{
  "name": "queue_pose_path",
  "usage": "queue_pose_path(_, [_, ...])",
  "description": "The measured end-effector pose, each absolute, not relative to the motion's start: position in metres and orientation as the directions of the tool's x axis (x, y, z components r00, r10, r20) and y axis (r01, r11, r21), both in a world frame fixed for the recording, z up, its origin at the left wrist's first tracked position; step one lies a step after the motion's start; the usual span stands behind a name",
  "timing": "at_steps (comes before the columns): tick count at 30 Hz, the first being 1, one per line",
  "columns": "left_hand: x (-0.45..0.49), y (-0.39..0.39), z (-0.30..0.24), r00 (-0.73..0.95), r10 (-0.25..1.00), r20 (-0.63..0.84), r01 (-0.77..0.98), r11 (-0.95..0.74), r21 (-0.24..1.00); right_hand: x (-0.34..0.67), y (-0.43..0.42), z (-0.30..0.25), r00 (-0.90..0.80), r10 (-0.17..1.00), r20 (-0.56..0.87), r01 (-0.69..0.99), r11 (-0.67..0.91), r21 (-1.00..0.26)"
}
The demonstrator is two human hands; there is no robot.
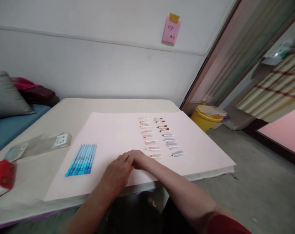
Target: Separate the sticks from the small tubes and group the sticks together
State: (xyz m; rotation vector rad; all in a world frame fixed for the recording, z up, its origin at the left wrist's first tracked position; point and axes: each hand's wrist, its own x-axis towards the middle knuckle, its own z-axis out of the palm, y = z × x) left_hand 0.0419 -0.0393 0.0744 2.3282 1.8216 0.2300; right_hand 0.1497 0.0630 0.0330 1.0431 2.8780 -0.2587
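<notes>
My left hand [117, 171] and my right hand [139, 159] rest together near the front edge of a pale pink sheet [115, 130]. Their fingers are curled and overlap, so some are hidden; no object shows in either hand. Left of them lies a tight row of blue pens [82, 159], side by side, shading from turquoise to darker blue. Beyond and right of my right hand, two columns of slim white pen refills or pen parts [152, 148] with dark pointed tips lie spaced apart. Some have brown, pinkish or grey portions, like the grey one [178, 153] nearest me.
A clear plastic packet [42, 146] and a red pack [2, 178] lie on the table's left. A pink note [171, 31] is taped to the wall behind. On the floor at right stands a yellow bin [206, 118]; a grey cushion [8, 97] sits at left.
</notes>
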Motion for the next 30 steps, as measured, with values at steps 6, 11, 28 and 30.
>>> queue_pose_path(6, [0.036,-0.034,0.068,0.240,0.946,-0.216,0.970,-0.226,0.089,0.225,0.104,0.064,-0.610,0.757,-0.234,0.789,0.609,-0.084])
queue_pose_path(11, [0.038,-0.034,0.064,0.259,0.935,-0.242,0.965,-0.241,0.104,0.256,0.112,0.066,-0.489,0.811,-0.320,0.855,0.519,0.007])
queue_pose_path(28, [0.037,-0.037,0.058,0.249,0.919,-0.307,0.967,-0.220,0.126,0.244,0.077,0.037,-0.557,0.748,-0.361,0.774,0.625,0.099])
queue_pose_path(30, [0.037,-0.037,0.056,0.255,0.914,-0.316,0.966,-0.224,0.132,0.243,0.077,0.036,-0.569,0.742,-0.355,0.765,0.636,0.103])
